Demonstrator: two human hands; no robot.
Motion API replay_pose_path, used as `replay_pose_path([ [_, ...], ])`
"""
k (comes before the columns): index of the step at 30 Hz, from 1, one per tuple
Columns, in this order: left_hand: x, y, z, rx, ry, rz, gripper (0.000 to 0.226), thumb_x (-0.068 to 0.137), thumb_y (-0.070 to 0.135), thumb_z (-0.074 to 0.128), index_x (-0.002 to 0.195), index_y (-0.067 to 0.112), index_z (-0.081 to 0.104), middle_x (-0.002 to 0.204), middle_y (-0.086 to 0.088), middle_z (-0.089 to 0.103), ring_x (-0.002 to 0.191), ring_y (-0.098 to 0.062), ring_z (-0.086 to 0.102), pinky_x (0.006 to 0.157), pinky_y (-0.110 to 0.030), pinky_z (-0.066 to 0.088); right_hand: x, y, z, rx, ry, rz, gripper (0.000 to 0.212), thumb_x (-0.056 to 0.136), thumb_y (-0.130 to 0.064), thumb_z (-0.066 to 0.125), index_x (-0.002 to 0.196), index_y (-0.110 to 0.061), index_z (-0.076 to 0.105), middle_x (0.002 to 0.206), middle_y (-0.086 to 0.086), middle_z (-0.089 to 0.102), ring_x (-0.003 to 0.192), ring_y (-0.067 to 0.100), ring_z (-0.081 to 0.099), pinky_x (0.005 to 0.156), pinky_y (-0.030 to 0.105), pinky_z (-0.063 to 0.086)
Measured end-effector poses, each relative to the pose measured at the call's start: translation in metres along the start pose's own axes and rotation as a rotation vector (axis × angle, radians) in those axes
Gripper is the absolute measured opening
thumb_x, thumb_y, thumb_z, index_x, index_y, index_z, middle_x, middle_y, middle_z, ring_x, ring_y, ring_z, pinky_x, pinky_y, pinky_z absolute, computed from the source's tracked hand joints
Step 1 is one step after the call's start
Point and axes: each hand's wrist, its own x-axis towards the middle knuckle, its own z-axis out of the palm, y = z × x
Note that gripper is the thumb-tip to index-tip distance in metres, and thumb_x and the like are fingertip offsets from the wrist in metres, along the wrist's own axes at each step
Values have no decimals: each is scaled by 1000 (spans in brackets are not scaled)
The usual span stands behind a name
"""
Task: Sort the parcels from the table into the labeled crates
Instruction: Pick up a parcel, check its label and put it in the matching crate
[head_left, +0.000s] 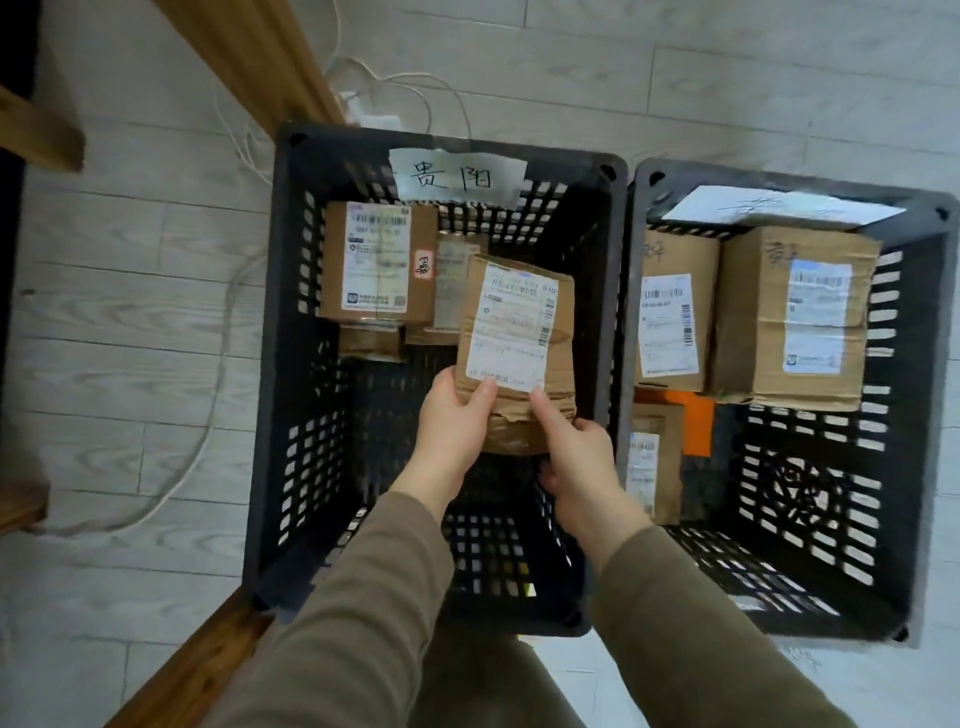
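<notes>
The parcel (519, 322), a small creased cardboard box with a white label, looks light and rather soft at its crumpled near end, so a hold across the firmer sides seems safer. It hangs at frame centre, above the labeled crate (280, 364). The left hand (452, 426) and right hand (582, 457) both grip its near end, fingers (545, 415) closed round it, thumbs on top at the label's lower edge

Far end of left crate (270, 364) crowded by boxes (376, 260); near floor bare, open from above.
</notes>
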Motion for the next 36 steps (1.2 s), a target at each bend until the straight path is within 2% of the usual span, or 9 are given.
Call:
replay_pose_path([
  [3, 22, -18, 1, 62, -4, -9, 36, 97, 21, 51, 131, 13, 46, 121, -4, 60, 107, -17, 59, 92, -34, 50, 27, 9, 8, 73, -7, 89, 44, 89, -26, 64, 127, -7, 50, 114, 9, 65, 96, 19, 63, 61, 24, 47],
  [7, 52, -37, 5, 104, -21, -28, 38, 96, 24, 52, 132, 15, 47, 122, -3, 61, 108, -17, 59, 86, -29, 49, 64, 22, 19, 151, 65, 136, 41, 90, -22, 62, 127, -7, 50, 115, 10, 64, 101, 24, 63, 81, 33, 53],
  [10, 68, -42, 11, 108, -73, -61, 40, 96, 25, 52, 135, 17, 45, 125, -1, 59, 110, -15, 58, 82, -24, 47, 82, 27, 25, 185, 153, 105, 42, 91, -21, 62, 129, -8, 48, 119, 10, 62, 105, 26, 62, 85, 35, 52],
  [14, 83, -49, 12, 28, -127, -128, 41, 97, 22, 51, 136, 17, 44, 128, -3, 58, 115, -18, 57, 95, -32, 47, 95, 29, 31, 186, 216, 46, 47, 92, -19, 61, 134, -10, 43, 123, 9, 60, 109, 25, 60, 87, 34, 52],
  [17, 90, -55, 9, -2, -136, -151, 41, 97, 22, 51, 137, 18, 43, 128, -2, 58, 114, -17, 56, 94, -31, 46, 101, 34, 37, 145, 273, 8, 51, 92, -21, 60, 138, -12, 40, 127, 8, 58, 113, 25, 58, 94, 37, 50],
  [21, 97, -59, 4, -33, -166, -173, 41, 97, 21, 51, 137, 18, 42, 127, -1, 58, 112, -15, 56, 90, -28, 46, 106, 43, 43, 117, 295, -35, 56, 92, -23, 59, 142, -13, 35, 133, 8, 54, 119, 25, 54, 96, 35, 48],
  [28, 113, -64, 12, -77, -131, -147, 39, 97, 19, 51, 135, 17, 45, 127, -3, 59, 115, -18, 57, 98, -34, 46, 122, 40, 48, 126, 289, -26, 58, 93, -26, 57, 145, -18, 32, 136, 7, 51, 122, 24, 52, 96, 35, 47],
  [31, 125, -61, 22, -83, -82, -117, 39, 96, 18, 51, 135, 15, 46, 128, -4, 59, 115, -19, 57, 101, -39, 46, 131, 31, 54, 181, 291, -5, 61, 90, -30, 61, 143, -16, 35, 135, 6, 52, 120, 24, 53, 90, 32, 46],
  [36, 141, -51, 37, -78, -11, -137, 35, 96, 23, 52, 130, 13, 51, 125, -3, 59, 116, -20, 55, 94, -31, 45, 141, 14, 68, 357, 315, 78, 59, 82, -29, 72, 131, -9, 46, 123, 7, 60, 113, 24, 58, 91, 34, 47],
])
